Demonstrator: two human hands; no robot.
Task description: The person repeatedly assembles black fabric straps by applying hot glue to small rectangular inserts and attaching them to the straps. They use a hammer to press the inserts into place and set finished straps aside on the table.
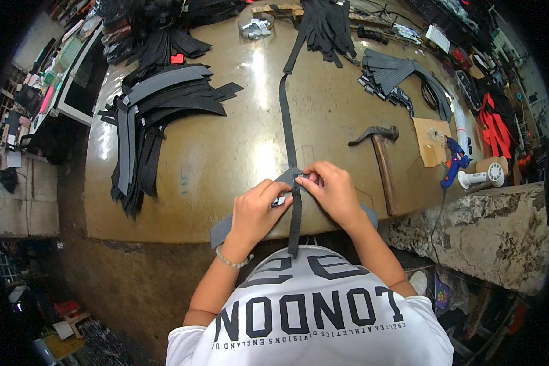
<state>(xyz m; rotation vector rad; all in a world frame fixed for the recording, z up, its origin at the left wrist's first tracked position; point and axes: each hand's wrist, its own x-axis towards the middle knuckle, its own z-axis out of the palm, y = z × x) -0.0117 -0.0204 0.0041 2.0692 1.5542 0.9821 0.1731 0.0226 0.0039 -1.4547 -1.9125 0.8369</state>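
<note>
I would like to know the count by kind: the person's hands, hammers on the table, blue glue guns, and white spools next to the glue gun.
Hands (left hand, right hand): 2
Hammer: 1
Blue glue gun: 1
White spool: 1
Total: 5

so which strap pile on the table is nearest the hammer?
The grey fanned strap pile at upper right, just beyond the hammer. The black strap bundle at top centre and the left-hand strap piles lie farther off.
</note>
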